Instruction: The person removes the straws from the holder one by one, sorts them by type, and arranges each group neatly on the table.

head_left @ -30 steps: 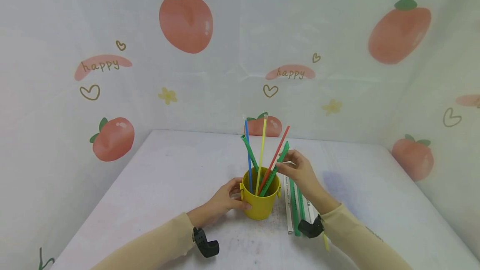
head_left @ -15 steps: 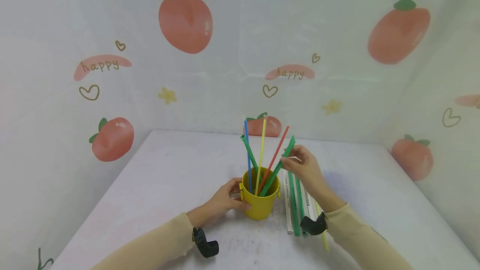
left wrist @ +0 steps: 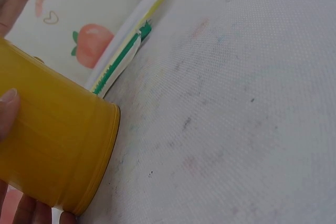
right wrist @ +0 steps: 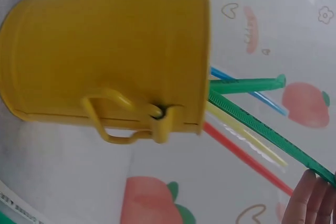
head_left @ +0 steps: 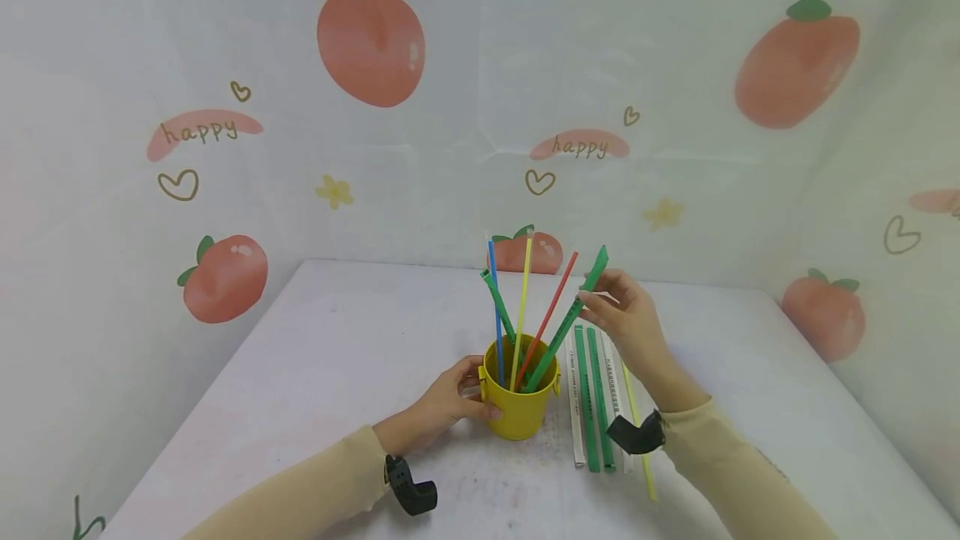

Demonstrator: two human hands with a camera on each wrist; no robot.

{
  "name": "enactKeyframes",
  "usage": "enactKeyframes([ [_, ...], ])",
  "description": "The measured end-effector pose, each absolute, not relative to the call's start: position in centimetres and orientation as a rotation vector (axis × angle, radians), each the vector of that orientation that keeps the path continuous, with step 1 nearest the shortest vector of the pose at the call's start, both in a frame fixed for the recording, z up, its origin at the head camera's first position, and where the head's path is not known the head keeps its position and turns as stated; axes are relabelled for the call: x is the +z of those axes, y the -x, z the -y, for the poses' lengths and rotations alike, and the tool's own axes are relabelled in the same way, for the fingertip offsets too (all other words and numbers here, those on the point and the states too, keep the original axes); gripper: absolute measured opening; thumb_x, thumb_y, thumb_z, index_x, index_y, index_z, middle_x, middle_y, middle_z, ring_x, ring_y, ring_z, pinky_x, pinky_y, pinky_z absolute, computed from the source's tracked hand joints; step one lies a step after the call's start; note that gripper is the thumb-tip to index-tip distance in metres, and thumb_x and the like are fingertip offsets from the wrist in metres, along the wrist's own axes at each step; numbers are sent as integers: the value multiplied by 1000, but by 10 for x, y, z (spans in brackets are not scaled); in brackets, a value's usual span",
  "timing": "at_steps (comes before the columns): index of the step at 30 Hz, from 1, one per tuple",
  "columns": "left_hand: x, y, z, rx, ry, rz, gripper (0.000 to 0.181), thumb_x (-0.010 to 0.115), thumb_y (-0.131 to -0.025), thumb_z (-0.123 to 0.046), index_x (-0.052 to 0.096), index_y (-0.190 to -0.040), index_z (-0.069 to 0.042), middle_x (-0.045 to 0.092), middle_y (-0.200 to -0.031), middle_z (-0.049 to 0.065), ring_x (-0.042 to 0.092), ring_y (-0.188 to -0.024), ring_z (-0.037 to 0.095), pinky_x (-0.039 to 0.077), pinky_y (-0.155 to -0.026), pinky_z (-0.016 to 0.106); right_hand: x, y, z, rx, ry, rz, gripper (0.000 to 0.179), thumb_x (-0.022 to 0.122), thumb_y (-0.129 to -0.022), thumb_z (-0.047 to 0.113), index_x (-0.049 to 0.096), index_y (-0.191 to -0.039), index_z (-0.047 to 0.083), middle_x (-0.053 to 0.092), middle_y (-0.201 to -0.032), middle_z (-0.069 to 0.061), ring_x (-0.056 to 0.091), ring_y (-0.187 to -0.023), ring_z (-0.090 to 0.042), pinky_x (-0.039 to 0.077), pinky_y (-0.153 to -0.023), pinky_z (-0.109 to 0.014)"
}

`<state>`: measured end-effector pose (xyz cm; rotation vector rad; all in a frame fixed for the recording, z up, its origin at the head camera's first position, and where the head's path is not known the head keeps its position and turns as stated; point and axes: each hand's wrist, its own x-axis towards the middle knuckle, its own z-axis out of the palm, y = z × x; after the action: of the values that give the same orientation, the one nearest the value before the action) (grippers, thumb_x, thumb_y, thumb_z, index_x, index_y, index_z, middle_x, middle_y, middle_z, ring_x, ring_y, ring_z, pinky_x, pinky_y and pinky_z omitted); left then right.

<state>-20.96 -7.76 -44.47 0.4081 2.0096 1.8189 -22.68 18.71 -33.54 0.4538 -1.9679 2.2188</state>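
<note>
My left hand (head_left: 455, 397) grips the side of a small yellow bucket (head_left: 517, 417) standing on the table, thumb in front. In the left wrist view its fingers show beside the bucket wall (left wrist: 58, 129). With thumb and fingertips, my right hand (head_left: 628, 319) pinches a green paper-wrapped straw (head_left: 567, 322) near its upper end. The straw leans right, its lower end inside the bucket. Also standing in the bucket are a blue straw (head_left: 496, 307), a yellow straw (head_left: 523, 298), a red straw (head_left: 553, 300) and another green wrapped straw (head_left: 501, 307).
Right of the bucket, white wrapped straws (head_left: 575, 407) and green wrapped straws (head_left: 588, 402) lie side by side on the table (head_left: 360, 323). A thin yellow straw (head_left: 647, 467) lies at their right, beneath the right wrist camera. A fruit-printed white sheet (head_left: 450, 190) hangs behind.
My right hand has moved up and to the right, drawing the green wrapped straw higher out of the bucket. The left hand and bucket have stayed in place.
</note>
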Motion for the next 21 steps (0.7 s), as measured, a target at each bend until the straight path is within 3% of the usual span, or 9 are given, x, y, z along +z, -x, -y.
enactKeyframes([
  [8,-444,210,77,1805,-382,-2014,69,79,-73,-20,43,-131,-14,51,-128,5,42,-124,30,30,-103,56,-321,228,-193,2286,-463,1844,20,57,-88,-4,56,-98,13,58,-93,0,59,-87,-12,54,-79,-28],
  [21,-442,209,77,1790,-388,-2032,70,80,-72,-23,44,-132,-17,51,-128,3,42,-125,29,30,-103,55,-302,227,-203,2321,-475,1713,22,56,-89,-3,56,-106,10,52,-98,-4,54,-89,-14,54,-78,-28],
])
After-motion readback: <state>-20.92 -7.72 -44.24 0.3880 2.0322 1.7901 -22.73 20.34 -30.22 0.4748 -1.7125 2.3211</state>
